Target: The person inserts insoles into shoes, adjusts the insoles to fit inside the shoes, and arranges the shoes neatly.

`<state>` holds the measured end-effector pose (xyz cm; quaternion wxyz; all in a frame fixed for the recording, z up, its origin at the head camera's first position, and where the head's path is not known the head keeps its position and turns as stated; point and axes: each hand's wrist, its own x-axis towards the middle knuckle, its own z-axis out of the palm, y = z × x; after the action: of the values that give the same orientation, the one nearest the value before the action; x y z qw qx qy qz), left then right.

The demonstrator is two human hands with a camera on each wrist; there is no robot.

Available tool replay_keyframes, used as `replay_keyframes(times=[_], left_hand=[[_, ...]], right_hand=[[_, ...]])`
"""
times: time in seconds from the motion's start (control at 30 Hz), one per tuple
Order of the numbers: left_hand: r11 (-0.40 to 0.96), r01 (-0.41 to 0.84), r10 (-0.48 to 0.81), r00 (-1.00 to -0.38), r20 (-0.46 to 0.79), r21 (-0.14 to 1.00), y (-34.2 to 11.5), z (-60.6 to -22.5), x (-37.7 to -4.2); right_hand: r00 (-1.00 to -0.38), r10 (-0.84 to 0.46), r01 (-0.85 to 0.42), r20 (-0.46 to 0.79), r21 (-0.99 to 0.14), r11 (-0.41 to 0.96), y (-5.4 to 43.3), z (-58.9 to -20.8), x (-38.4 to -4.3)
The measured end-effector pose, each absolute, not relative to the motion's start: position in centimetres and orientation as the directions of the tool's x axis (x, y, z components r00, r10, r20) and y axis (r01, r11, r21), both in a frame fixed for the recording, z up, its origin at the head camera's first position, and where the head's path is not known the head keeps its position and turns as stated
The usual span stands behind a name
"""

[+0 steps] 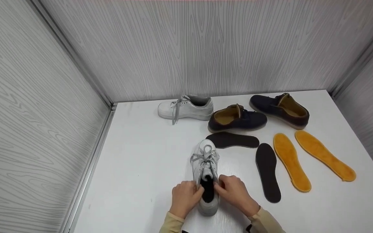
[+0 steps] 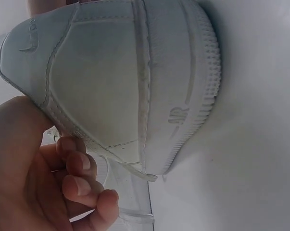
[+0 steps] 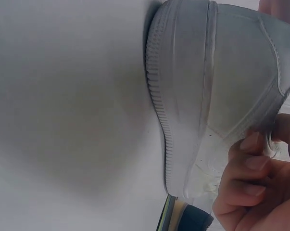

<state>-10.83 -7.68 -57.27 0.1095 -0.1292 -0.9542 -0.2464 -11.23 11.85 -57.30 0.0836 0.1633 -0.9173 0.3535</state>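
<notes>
A white lace-up sneaker [image 1: 208, 208] stands on its sole near the front of the white table, toe away from me. Its grey laces [image 1: 207, 156] are tied in a bow, and its inside looks black. My left hand [image 1: 184, 198] pinches the left edge of the shoe opening, thumb at the rim and fingers curled against the outer side. On the opposite edge my right hand [image 1: 236, 193] pinches the collar the same way. Both wrist views show the sneaker's heel and side [image 2: 96, 82], with curled fingers [image 3: 250, 163] at the collar.
Another white sneaker [image 1: 186, 108] lies toward the back. Two dark blue shoes [image 1: 251, 120] with tan insides stand right of it. Two black insoles [image 1: 267, 173] and two orange-yellow insoles [image 1: 291, 163] lie to the right. Grey wood-grain panels [image 1: 206, 48] enclose the table.
</notes>
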Motion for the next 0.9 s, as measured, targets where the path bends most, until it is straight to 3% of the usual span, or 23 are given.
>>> replay_keyframes(times=[0.33,0.5,0.77,0.9], left_hand=[[0.886,0.369,0.216,-0.865,0.453,0.282,-7.4,-57.3,-12.1],[0.899,0.374,0.247,-0.861,0.445,0.226,-6.9,-57.2,-12.8],[0.895,0.406,0.288,-0.842,0.456,0.183,-6.3,-56.8,-13.9],[0.883,0.429,0.296,-0.823,0.485,0.189,-6.3,-56.5,-14.3]], right_hand=[[-0.901,-0.197,-0.394,0.387,-0.538,0.745,11.6,-56.8,-11.9],[-0.867,-0.205,-0.44,0.455,-0.501,0.745,11.1,-56.8,-12.8],[-0.753,-0.291,-0.606,0.591,-0.448,0.658,10.8,-56.7,-14.1],[-0.739,-0.296,-0.626,0.605,-0.454,0.633,10.8,-56.5,-14.6]])
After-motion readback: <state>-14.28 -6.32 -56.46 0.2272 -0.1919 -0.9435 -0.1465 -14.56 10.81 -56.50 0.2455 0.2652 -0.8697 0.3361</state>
